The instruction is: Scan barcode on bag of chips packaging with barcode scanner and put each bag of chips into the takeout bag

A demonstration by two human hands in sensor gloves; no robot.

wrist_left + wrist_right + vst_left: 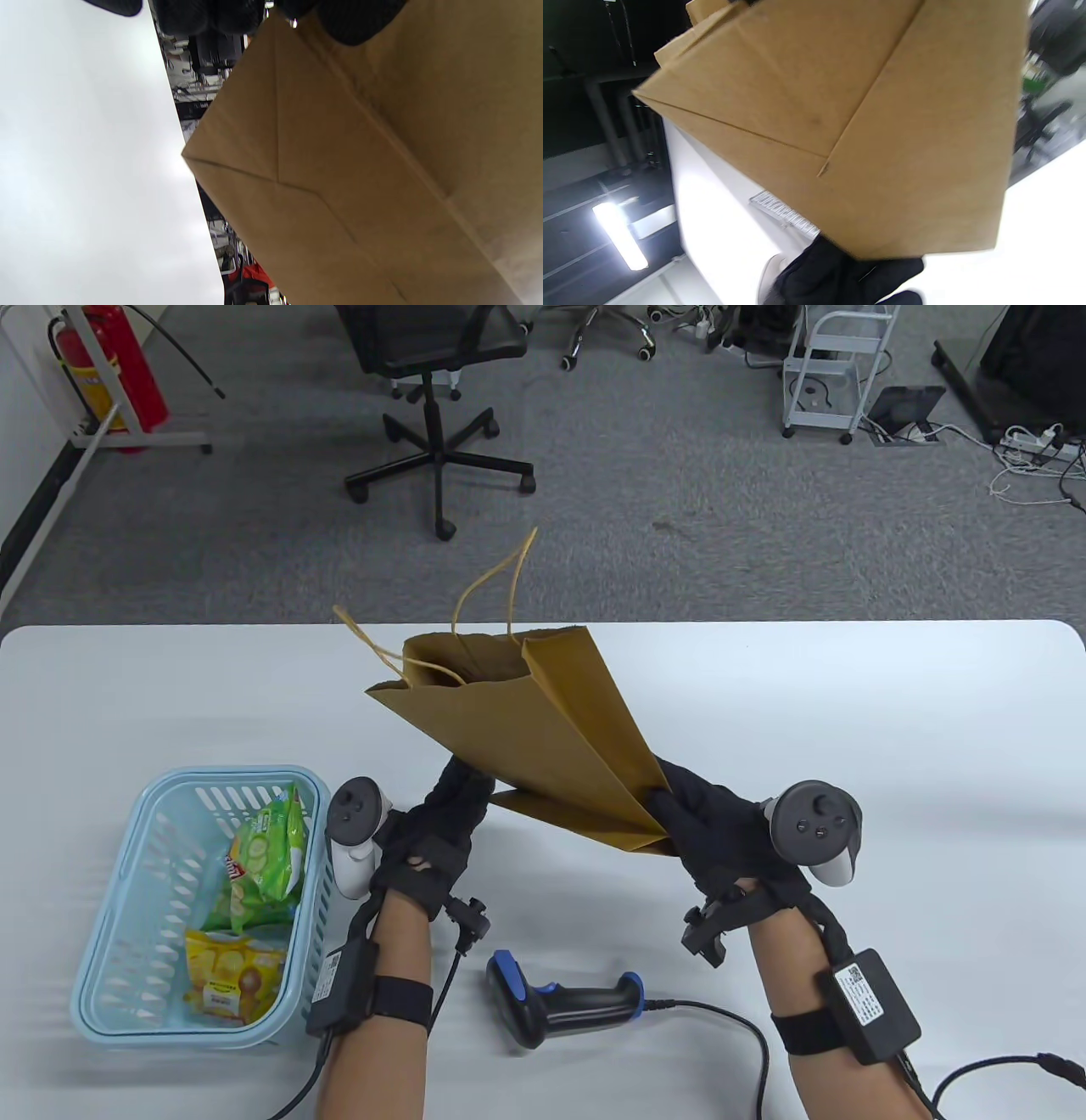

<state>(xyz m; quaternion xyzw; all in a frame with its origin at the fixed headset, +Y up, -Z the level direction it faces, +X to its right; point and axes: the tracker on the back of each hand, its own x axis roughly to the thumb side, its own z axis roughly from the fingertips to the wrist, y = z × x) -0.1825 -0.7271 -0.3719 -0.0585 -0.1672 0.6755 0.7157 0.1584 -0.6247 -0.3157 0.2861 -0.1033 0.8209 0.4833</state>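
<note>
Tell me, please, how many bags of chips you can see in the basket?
2: a green bag towards the far end of the blue basket, and a yellow bag at its near end. Others may be hidden beneath.

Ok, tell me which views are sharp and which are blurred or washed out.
Table view: sharp, evenly lit. Left wrist view: paper bag slightly soft, table a washed-out white. Right wrist view: motion blur on the bag's edges, glare on the table at right.
</note>
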